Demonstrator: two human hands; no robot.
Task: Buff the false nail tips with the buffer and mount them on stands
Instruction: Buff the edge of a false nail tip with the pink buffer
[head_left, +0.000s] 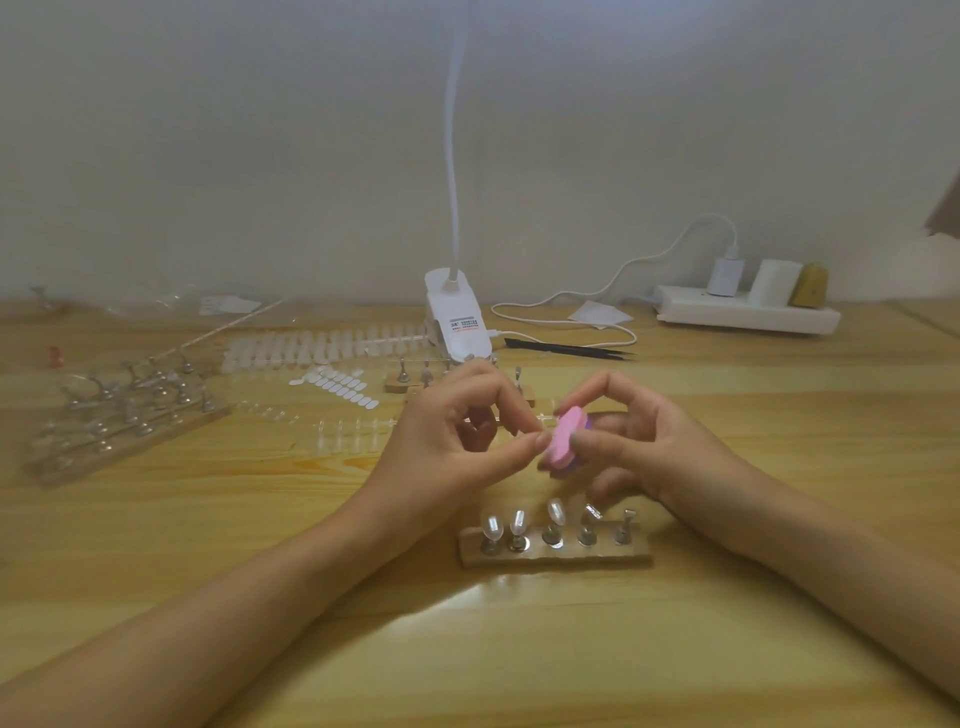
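Slippage is our worry: with our left grip (462, 441) pinched on a clear nail tip (543, 433) (barely visible) against the pink buffer (563, 441) clamped in our right grip (644, 447) beyond the stand (556, 557), a hard stroke could flick it onto the tabletop (291, 519).

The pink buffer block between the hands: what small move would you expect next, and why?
Probably a short stroke of the buffer across the nail tip. The right hand grips the buffer; the left hand pinches what seems a clear tip, barely visible, against its pink face. The stand in front has one bare post at its right end.
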